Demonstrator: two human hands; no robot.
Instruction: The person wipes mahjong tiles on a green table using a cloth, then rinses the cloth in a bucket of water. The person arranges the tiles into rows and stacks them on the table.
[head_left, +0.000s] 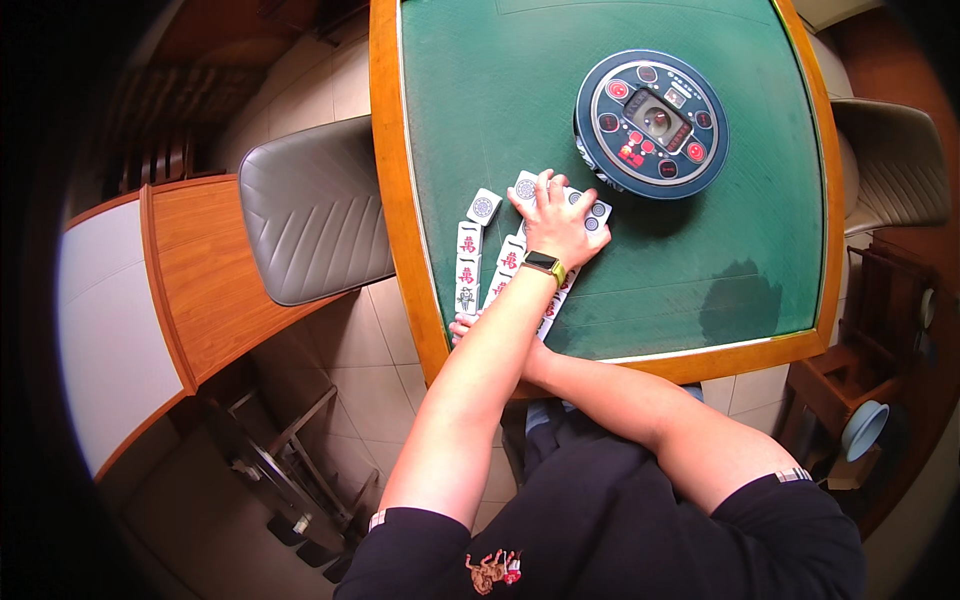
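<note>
My forearms cross over the near left part of the green mahjong table (660, 270). My left hand (558, 222), with a watch on its wrist, lies spread over the far end of a group of mahjong tiles (510, 258). Circle-patterned tiles show around its fingers. My right hand (463, 327) reaches under the left forearm to the near end of the tiles; only some fingertips show. Left of the group runs a separate column of face-up tiles (468, 270), with a tilted circle tile (484, 207) at its top. The forearm hides part of the rows.
A round dark blue console (652, 125) with buttons and a clear centre stands beyond my left hand. Wooden rims (412, 250) edge the table. Grey padded chairs (315, 210) stand at its left and right sides. A wooden side table (205, 270) is farther left.
</note>
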